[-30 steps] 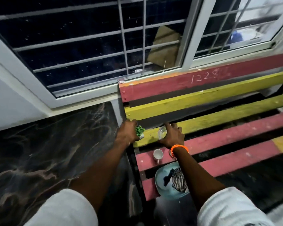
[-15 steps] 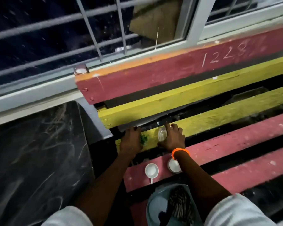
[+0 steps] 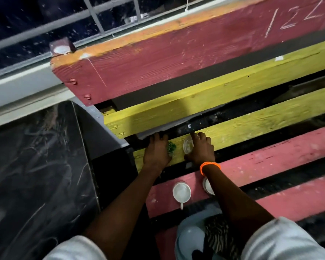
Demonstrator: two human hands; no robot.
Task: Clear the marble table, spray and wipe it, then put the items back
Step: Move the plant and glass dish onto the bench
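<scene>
Marble tabletop (image 3: 36, 175) lies bare at lower left; your left hand (image 3: 157, 152) cups a green item (image 3: 171, 147), your right hand (image 3: 201, 149) a clear cup (image 3: 188, 146), parking both on the yellow slat (image 3: 251, 124).

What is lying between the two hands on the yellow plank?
In the head view, a small green item by the left hand and a clear glass by the right hand; yellow plank between them.

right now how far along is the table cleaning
Clearing looks nearly done: the marble table shows bare, and a white cup and blue plate sit on the bench. In hand: the left hand is setting down a green item, the right hand a clear container. Spraying, wiping and returning items remain.
</scene>
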